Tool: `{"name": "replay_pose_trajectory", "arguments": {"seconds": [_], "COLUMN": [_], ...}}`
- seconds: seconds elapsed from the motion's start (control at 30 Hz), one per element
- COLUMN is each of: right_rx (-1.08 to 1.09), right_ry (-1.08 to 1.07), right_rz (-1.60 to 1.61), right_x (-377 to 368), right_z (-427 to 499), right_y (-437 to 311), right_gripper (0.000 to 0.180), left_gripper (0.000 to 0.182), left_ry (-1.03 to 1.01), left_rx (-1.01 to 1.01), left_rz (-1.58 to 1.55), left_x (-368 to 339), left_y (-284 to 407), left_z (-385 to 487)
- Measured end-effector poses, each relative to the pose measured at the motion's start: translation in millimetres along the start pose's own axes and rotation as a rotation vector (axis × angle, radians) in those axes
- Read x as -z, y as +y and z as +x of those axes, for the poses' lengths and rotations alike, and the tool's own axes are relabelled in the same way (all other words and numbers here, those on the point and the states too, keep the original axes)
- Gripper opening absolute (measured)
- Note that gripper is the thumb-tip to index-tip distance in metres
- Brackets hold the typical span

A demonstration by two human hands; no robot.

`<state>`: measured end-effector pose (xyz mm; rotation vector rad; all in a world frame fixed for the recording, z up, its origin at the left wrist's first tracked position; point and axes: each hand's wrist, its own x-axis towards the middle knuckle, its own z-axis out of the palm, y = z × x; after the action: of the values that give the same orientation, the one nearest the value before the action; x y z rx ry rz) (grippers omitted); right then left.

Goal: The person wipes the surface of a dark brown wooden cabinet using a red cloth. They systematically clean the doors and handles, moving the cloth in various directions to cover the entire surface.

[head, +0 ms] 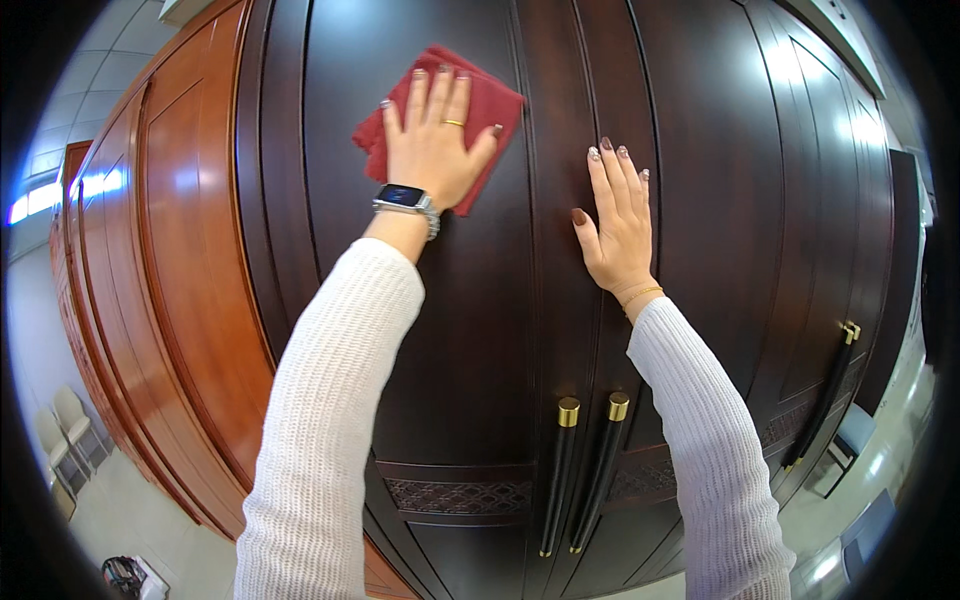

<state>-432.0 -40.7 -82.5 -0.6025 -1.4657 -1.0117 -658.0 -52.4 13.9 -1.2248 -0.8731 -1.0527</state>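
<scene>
My left hand (431,139), a watch on its wrist, presses a folded red cloth (499,105) flat against the upper panel of a dark wooden cabinet door (450,337). Its fingers are spread, and part of the cloth is hidden beneath the palm. Lower and to the right, my right hand (619,232) is laid against the frame of the neighbouring door (712,187) with nothing in it. Two long black door handles (556,480) (598,480) with gold ends stand side by side below my hands.
An orange-brown wooden cabinet (180,225) adjoins on the left. Farther right, another black handle (825,397) projects from the dark cabinet. Pale chairs (71,420) stand at the far left, and a blue-grey chair (855,431) at the right. A bag-like bundle (124,576) lies on the floor.
</scene>
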Motion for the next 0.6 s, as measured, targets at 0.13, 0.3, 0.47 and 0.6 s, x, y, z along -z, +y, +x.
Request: {"name": "replay_pose_trajectory", "arguments": {"seconds": [0.13,0.3,0.47,0.6], "right_rx": [0.040,0.056,0.064,0.034], "right_ry": [-0.031,-0.013,0.002,0.021], "right_rz": [-0.043,-0.044,-0.035,-0.015], "right_x": [0.9,0.1,-2.6,-1.9], "right_z": [0.4,0.2,-1.0,-0.5], "right_y": [-0.3,0.2,-1.5,2.3], "right_gripper": [0.058,0.056,0.054,0.058], "left_gripper": [0.071,0.068,0.063,0.063], "left_ry": [-0.023,-0.080,-0.108,-0.143], "left_rx": [0.180,0.397,0.336,0.335], "left_rz": [0.069,0.139,0.208,0.159], "left_x": [7.0,25.1,49.4,57.1], "left_y": [-65.2,-141.2,-175.4,-170.2], "left_z": [-18.2,-67.8,-133.9,-149.2]}}
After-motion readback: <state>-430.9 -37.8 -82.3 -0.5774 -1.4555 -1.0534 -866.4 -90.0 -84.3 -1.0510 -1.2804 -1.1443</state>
